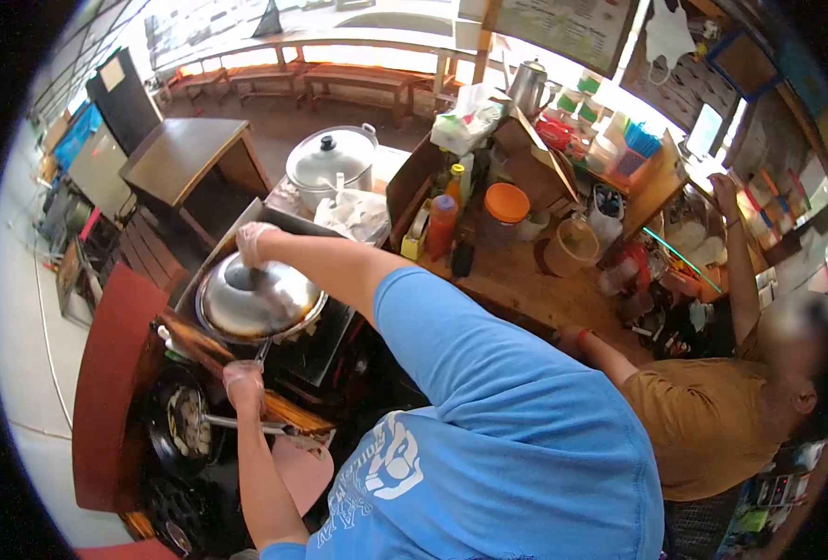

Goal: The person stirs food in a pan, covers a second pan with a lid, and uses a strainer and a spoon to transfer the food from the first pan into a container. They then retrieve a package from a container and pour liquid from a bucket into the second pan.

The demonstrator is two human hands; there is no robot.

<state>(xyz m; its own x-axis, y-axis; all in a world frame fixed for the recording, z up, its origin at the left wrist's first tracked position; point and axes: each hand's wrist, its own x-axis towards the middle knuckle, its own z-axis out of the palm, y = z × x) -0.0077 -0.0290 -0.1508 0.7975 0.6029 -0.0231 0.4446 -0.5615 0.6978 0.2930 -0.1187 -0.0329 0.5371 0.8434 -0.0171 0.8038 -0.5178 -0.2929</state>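
My right hand, in a clear plastic glove, grips the dark knob of a domed metal lid. This lid covers a large pan on the stove, and some food shows at the pan's lower right rim. Lower down, my left hand, also gloved, is closed beside the wooden ledge, near the pan's metal handle; what it holds is hidden. A metal spatula passes by my left wrist, its end in a dark wok with pale food pieces.
A lidded silver pot stands beyond the stove, next to a white plastic bag. Sauce bottles and an orange-lidded tub are on the wooden counter. At right, a person in a brown shirt reaches over the counter.
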